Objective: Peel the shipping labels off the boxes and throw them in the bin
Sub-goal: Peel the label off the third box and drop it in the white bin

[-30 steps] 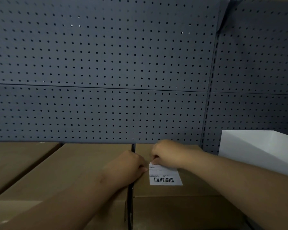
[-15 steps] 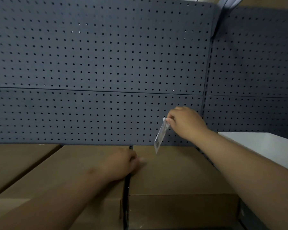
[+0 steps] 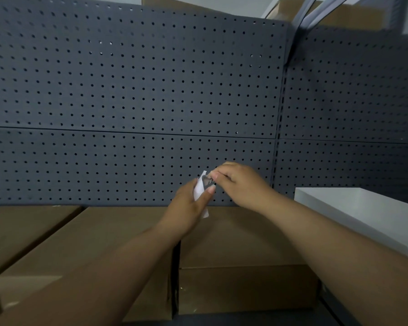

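A white shipping label (image 3: 200, 189), peeled off and partly folded, is held in the air above the cardboard boxes. My left hand (image 3: 189, 209) grips its lower part between thumb and fingers. My right hand (image 3: 239, 182) pinches its upper end. Below them the right brown box (image 3: 243, 243) shows a bare top with no label. The middle brown box (image 3: 99, 241) lies beside it, with a narrow dark gap between them. No bin is in view.
A third brown box (image 3: 17, 229) lies at the far left. A white box (image 3: 363, 210) stands at the right, higher than the brown ones. A dark grey pegboard wall (image 3: 132, 109) rises close behind the boxes. More cardboard shows above the wall.
My right hand peeled the label off the right box and lifted it. My left hand left the box's edge and rose to grip the label too.
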Action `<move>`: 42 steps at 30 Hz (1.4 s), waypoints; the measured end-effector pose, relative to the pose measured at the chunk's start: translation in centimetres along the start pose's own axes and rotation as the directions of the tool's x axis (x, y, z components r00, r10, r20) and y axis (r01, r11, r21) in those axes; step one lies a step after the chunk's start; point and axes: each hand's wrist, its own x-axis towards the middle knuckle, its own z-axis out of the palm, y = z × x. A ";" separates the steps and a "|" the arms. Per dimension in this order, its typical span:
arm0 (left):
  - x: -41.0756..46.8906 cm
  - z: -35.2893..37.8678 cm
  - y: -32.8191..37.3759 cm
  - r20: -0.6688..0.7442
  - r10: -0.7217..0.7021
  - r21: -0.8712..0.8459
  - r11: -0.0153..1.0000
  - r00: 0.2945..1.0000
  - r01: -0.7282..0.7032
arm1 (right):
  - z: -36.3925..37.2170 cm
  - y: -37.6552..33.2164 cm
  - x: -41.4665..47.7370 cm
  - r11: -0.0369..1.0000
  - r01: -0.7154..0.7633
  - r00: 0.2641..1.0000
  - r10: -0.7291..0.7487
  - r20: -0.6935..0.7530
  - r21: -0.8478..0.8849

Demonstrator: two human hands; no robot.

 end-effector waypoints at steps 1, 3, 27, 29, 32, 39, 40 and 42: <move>-0.1 0.0 0.2 -0.003 -0.020 -0.072 0.997 1.000 0.020 | -0.1 -0.1 -0.2 1.000 -0.007 1.000 0.007 0.012 0.022; 0.0 -0.1 0.5 -0.013 -0.033 -0.125 0.992 0.999 0.031 | -0.3 -0.3 -0.7 0.996 -0.035 0.999 0.032 0.039 0.081; 1.7 -4.2 -3.1 -0.155 0.106 0.695 0.718 0.982 0.032 | 4.4 6.3 -2.8 0.889 -0.424 0.829 0.458 0.321 -0.172; 1.7 -3.7 -3.4 -0.112 0.164 0.781 0.625 0.980 -0.015 | 6.2 5.1 -2.4 0.887 -0.377 0.831 0.451 0.326 -0.265; 1.4 -3.4 -4.3 -0.075 0.224 0.845 0.532 0.972 -0.058 | 8.0 2.7 -2.3 0.959 -0.237 0.898 0.277 0.342 -0.153; 1.1 -3.7 -5.4 0.032 0.203 0.892 0.435 0.979 -0.119 | 5.2 4.4 -2.7 0.956 -0.161 0.843 0.262 0.470 -0.244; 1.1 -3.7 -5.5 0.036 0.192 0.887 0.446 0.981 -0.120 | 4.9 5.3 -2.3 0.922 -0.222 0.824 0.352 0.444 -0.318; 1.1 -3.4 -5.5 0.038 0.179 0.873 0.474 0.983 -0.120 | 5.2 5.9 -1.4 0.872 -0.315 0.800 0.456 0.389 -0.376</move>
